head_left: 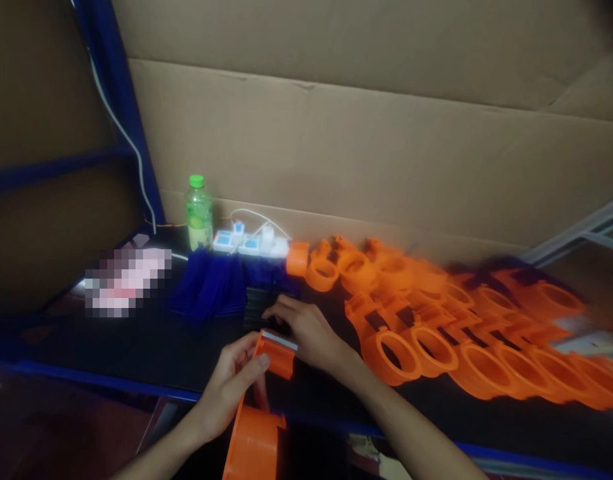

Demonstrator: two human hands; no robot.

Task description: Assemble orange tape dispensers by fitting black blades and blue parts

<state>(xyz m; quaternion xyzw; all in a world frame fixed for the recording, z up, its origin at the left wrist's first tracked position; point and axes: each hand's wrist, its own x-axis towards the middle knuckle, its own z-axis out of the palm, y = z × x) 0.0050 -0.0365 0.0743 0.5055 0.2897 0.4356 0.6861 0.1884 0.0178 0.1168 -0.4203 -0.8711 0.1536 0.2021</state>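
My left hand [236, 383] is closed around an orange tape dispenser [256, 433], thumb on its front part. A serrated metal blade [279, 339] runs along the dispenser's upper end, and its round hub hangs below my hand. Just beyond the blade, my right hand [306, 327] reaches over the black table with bent fingers at a stack of dark ribbed pieces [256, 305]. Its fingertips are partly lost against the dark pieces, so what they pinch is unclear.
Many blurred orange dispensers [391, 357] lie in rows on the right. A pile of blue strips [209, 283] lies left of the dark pieces. Behind stand a green-capped bottle [200, 217] and a white power strip [251, 242]. A cardboard wall [336, 153] closes the back.
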